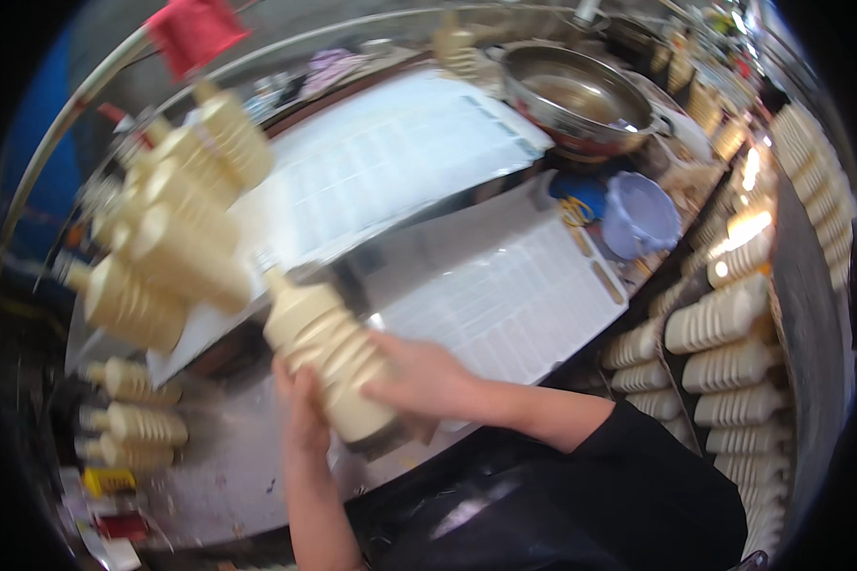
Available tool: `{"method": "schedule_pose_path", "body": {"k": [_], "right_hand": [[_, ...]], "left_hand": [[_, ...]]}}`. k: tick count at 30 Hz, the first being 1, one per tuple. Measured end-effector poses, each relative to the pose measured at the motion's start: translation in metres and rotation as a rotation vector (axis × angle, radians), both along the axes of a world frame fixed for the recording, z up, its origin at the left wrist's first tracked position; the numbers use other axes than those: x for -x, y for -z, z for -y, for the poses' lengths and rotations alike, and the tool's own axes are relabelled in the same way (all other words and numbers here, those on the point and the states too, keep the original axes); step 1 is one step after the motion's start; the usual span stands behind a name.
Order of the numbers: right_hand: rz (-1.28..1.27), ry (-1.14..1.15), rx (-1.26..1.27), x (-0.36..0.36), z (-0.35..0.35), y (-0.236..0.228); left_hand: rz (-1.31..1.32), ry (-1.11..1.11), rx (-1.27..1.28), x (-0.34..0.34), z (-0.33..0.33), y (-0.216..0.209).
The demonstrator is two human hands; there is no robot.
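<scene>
Between my two hands is a cream-coloured plastic bottle (pixel 319 333) with ribbed sides, its narrow neck tilted up toward the far left. My left hand (pixel 302 404) wraps the near left side of it. On the other side my right hand (pixel 424 376) grips the lower body, with fingers partly hidden behind the bottle. Right behind lie label sheets: a white stack (pixel 390 157) farther off, and a translucent sheet (pixel 505 295) nearer. A group of similar bottles (pixel 176 228), slightly blurred, stands to the left.
A large metal basin (pixel 581 95) sits at the back right, with a lilac bucket (pixel 641 217) and yellow scissors (pixel 574 211) nearby. Rows of bottles (pixel 733 366) fill cartons on the right. More bottles (pixel 138 423) stand at the left, near a yellow box (pixel 109 482). A red cloth (pixel 195 36) hangs at the upper left.
</scene>
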State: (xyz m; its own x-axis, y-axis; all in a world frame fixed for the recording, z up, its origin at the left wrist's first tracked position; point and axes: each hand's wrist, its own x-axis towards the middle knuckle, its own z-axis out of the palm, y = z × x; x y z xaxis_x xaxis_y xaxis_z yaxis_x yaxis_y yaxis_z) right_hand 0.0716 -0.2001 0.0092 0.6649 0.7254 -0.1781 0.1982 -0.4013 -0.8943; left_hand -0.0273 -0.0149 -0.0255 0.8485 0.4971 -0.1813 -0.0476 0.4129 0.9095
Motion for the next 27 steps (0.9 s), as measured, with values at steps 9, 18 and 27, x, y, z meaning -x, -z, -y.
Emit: {"method": "schedule_pose_path", "body": {"k": [9,18,27], "right_hand": [[0.502,0.464,0.193,-0.064,0.122,0.054],[0.795,0.65,0.543,-0.117,0.196,0.076],[0.651,0.734,0.762,-0.205,0.171,0.075]], "left_hand": [[-0.098,-0.063,-0.222,0.014,0.028,-0.019],[-0.067,-0.039,-0.275,0.014,0.029,-0.019],[-0.058,-0.053,-0.232,0.011,0.031,-0.016]]}}
